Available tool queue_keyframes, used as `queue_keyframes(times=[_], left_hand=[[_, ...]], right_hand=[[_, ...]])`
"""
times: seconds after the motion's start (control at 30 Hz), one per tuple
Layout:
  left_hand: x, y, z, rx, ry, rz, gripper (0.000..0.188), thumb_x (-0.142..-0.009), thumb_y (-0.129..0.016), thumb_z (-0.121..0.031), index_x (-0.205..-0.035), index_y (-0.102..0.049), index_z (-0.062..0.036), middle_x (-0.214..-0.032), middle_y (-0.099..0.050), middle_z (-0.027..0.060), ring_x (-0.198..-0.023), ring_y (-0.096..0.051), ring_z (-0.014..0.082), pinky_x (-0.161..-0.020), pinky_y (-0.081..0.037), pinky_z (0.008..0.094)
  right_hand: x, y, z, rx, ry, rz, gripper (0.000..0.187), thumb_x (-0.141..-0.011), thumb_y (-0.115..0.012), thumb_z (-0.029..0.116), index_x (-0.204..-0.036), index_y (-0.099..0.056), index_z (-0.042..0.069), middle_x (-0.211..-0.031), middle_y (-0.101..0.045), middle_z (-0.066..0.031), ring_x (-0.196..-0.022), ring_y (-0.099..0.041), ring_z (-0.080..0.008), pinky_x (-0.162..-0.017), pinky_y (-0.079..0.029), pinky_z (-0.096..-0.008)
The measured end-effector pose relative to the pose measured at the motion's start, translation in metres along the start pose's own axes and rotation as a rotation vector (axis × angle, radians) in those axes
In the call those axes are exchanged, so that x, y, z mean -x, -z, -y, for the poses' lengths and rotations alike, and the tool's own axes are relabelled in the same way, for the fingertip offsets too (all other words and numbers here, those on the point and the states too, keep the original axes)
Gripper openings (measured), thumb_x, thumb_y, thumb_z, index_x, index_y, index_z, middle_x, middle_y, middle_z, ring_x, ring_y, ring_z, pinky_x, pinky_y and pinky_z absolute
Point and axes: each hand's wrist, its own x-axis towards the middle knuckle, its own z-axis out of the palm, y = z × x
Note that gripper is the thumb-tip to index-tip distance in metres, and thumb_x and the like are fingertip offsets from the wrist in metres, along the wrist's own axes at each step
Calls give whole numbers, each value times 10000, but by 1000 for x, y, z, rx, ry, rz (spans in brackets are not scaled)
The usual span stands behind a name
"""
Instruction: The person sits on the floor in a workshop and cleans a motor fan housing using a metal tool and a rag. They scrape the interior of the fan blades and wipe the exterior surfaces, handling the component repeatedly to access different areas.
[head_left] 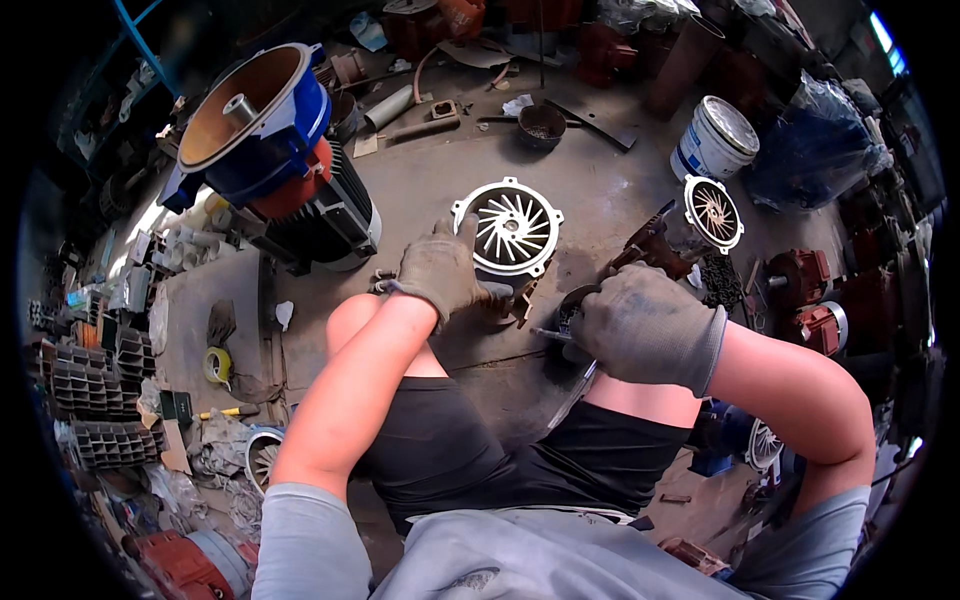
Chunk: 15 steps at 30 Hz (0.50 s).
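Note:
My left hand point(443, 268), in a dirty grey glove, is closed against the near left side of a motor standing upright with a white round end point(511, 227). Slanted vanes fill that end, and four-sided lugs stick out from its rim. My right hand point(640, 325), gloved alike, is in a fist above my right thigh. From under it show a dark rounded part point(570, 308) and a thin grey metal piece point(573, 398) slanting down between my legs. What the fist holds is mostly hidden.
A second vaned white end point(713, 214) tops a dark motor at the right. A big blue-flanged motor point(290, 150) stands at the left. Beyond are a white bucket point(715, 138), a dark bowl point(541, 128) and metal scraps. Yellow tape point(216, 365) lies at the left, red motors point(820, 328) at the right.

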Motion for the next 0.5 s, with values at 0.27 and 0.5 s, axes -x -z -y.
queue_keyframes(times=[0.27, 0.5], left_hand=[[-23, -6, 80, -343, -380, -244, 1089, -754, -927, -585, -1681, -503, -203, -1691, -526, 151, -1632, -414, 368, -1330, -327, 518], [-52, 15, 69, -290, -642, -109, 1204, -750, -942, -600, -1734, -408, -157, -1767, -412, 223, -1641, -391, 456, -1363, -306, 553]], right_hand=[[-57, 9, -24, 128, 147, -44, 133, -879, -753, 193, -935, -857, 132, -901, -805, -90, -945, -806, -303, -888, -634, -456], [-89, 25, -36, 125, 171, 53, 152, -842, -798, 194, -966, -871, 145, -930, -822, -108, -930, -808, -335, -901, -638, -466]])
